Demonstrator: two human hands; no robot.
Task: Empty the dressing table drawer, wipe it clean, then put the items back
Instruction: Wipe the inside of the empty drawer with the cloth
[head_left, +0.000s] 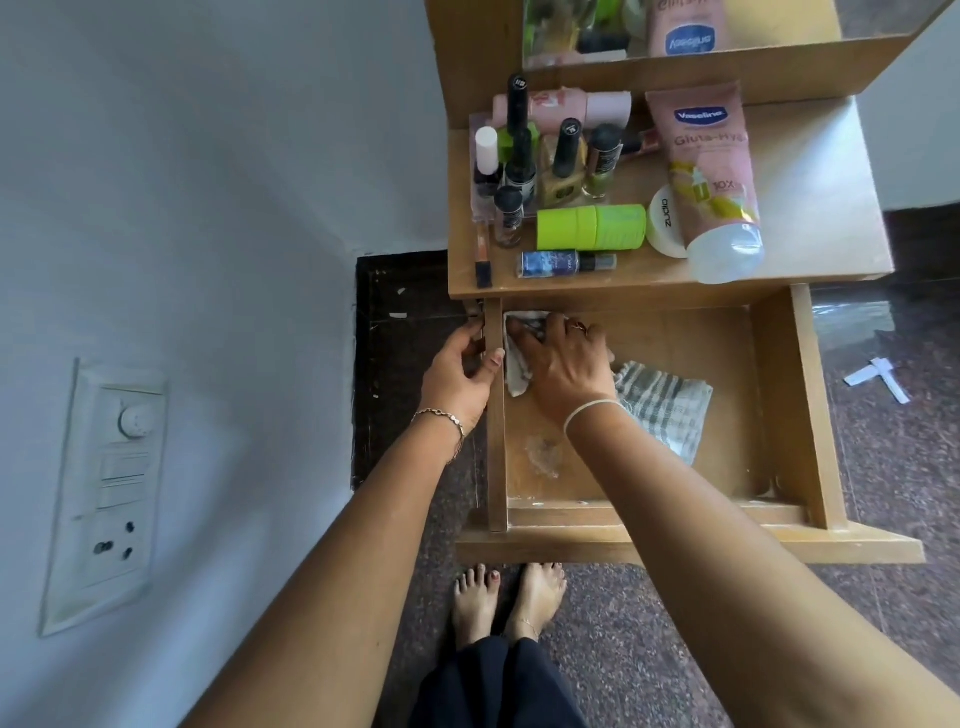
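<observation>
- The drawer (779, 395) stands pulled out at centre right of the frame, below the table top (810, 208); it holds only a cloth (660, 402).
- The cloth is white with grey stripes, bunched toward the drawer's upper left corner, its striped end trailing to the right across the floor of the drawer.
- A pale smear (543, 454) shows on the drawer's wooden floor, lower left.
- On the table top, upper centre, a clear tray (480, 200) holds upright nail polish bottles (563, 156); beside it lie a green tube (592, 227), a pink Vaseline tube (711, 171), a white jar (665, 223) and a small blue bottle (563, 262).
- The right hand (563, 358) lies palm down, fingers spread and pressed on the cloth in the drawer's upper left corner.
- The left hand (460, 376) is closed around the drawer's left wall, thumb on the inner side.
</observation>
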